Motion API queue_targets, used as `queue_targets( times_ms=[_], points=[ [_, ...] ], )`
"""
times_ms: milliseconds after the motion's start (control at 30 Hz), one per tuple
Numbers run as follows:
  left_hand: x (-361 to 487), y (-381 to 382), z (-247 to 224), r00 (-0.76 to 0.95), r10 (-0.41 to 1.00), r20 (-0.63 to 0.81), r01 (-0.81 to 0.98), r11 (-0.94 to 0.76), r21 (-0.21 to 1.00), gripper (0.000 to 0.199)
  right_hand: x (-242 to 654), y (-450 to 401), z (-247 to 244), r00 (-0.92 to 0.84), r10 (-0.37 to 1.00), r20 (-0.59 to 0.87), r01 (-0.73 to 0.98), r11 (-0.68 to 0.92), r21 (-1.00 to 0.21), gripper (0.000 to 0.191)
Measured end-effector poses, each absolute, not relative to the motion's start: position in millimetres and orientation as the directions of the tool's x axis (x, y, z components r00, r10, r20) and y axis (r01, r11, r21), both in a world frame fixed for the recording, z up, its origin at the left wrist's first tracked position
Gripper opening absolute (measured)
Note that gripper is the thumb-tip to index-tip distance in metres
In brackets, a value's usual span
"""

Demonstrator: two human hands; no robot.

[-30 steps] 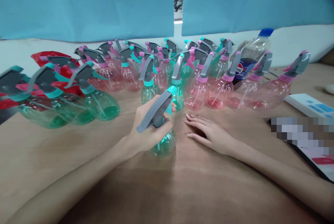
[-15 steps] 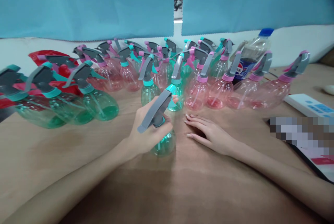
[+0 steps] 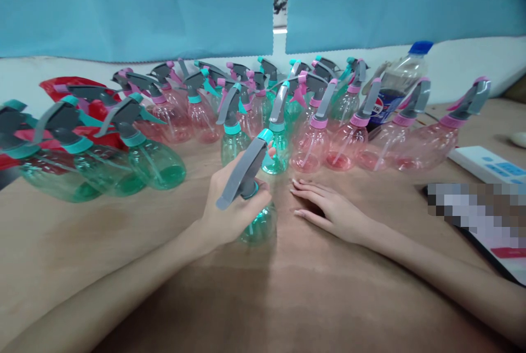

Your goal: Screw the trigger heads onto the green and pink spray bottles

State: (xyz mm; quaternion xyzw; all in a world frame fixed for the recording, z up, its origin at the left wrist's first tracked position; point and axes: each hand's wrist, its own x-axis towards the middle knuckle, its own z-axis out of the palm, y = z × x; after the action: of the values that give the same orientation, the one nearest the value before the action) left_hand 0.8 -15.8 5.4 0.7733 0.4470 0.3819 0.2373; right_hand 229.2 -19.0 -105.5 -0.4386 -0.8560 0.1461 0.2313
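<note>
1. We see almost no change: over the last second the left fingers (image 3: pixel 257 204) and the right fingers (image 3: pixel 308 195) keep their places, while the whole view shifts very slightly, nudging the bottles at the far left outward.
2. We judge from this that the hold is steady and that the handling is at a pause.
3. We find the left fingers clamped around the neck of a green spray bottle (image 3: pixel 247 183), thumb on the near side and fingertips showing past the far side of its grey head. We cannot tell whether its base touches the tabletop (image 3: pixel 320 298).
4. We see the right fingers holding nothing; they lie on the tabletop just beside the held bottle, loosely extended, with the thumb apart from the others.
5. Just beyond the left fingers we have two more green bottles (image 3: pixel 276 150); well to their left, three green bottles (image 3: pixel 158 164) stand in a row, with a red bag (image 3: pixel 78 87) behind.
6. Beyond the right fingers we see a row of pink bottles (image 3: pixel 310 150), with a drink bottle (image 3: pixel 411 76) behind it.
</note>
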Motion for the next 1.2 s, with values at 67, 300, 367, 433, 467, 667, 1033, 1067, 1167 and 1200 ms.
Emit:
queue_targets(
  times_ms=[67, 300, 367, 433, 467, 667, 1033, 1067, 1167, 1200],
  points=[
    [0.8, -16.1, 5.9, 0.305, 0.877, 0.371, 0.539, -0.480, 0.692, 0.034, 229.0, -18.9, -105.6, -0.508, 0.817, 0.272, 0.680, 0.574, -0.455, 0.048],
    [-0.4, -15.3, 5.7, 0.291, 0.901, 0.321, 0.580, -0.433, 0.690, 0.032, 229.0, -18.5, -105.8, -0.520, 0.809, 0.273, 0.684, 0.586, -0.435, 0.048],
    [-0.7, -15.4, 5.6, 0.291, 0.905, 0.312, 0.573, -0.425, 0.700, 0.030, 229.1, -18.6, -105.7, -0.520, 0.810, 0.271, 0.687, 0.585, -0.432, 0.048],
    [-1.1, -15.6, 5.2, 0.298, 0.901, 0.317, 0.558, -0.433, 0.707, 0.034, 229.2, -18.6, -105.7, -0.519, 0.812, 0.267, 0.689, 0.583, -0.431, 0.049],
    [-1.3, -15.6, 4.8, 0.302, 0.897, 0.323, 0.552, -0.441, 0.708, 0.036, 229.3, -18.7, -105.7, -0.519, 0.812, 0.266, 0.689, 0.582, -0.431, 0.049],
    [-2.0, -13.7, 1.5, 0.327, 0.881, 0.342, 0.511, -0.469, 0.720, 0.041, 229.3, -18.7, -105.7, -0.512, 0.814, 0.273, 0.686, 0.579, -0.440, 0.048],
    [3.1, -11.8, -0.1, 0.275, 0.877, 0.393, 0.493, -0.480, 0.726, 0.042, 229.6, -18.2, -106.9, -0.517, 0.812, 0.270, 0.687, 0.582, -0.435, 0.049],
    [3.6, -11.6, -0.4, 0.269, 0.873, 0.408, 0.491, -0.488, 0.721, 0.043, 229.6, -18.2, -106.9, -0.519, 0.812, 0.268, 0.688, 0.583, -0.432, 0.049],
    [4.4, -10.9, -1.8, 0.268, 0.859, 0.436, 0.471, -0.512, 0.719, 0.044, 229.6, -18.2, -106.6, -0.522, 0.810, 0.267, 0.688, 0.585, -0.430, 0.049],
    [4.5, -10.6, -2.3, 0.269, 0.858, 0.438, 0.464, -0.514, 0.722, 0.044, 229.5, -18.2, -106.5, -0.524, 0.809, 0.267, 0.687, 0.586, -0.430, 0.049]
  ],
)
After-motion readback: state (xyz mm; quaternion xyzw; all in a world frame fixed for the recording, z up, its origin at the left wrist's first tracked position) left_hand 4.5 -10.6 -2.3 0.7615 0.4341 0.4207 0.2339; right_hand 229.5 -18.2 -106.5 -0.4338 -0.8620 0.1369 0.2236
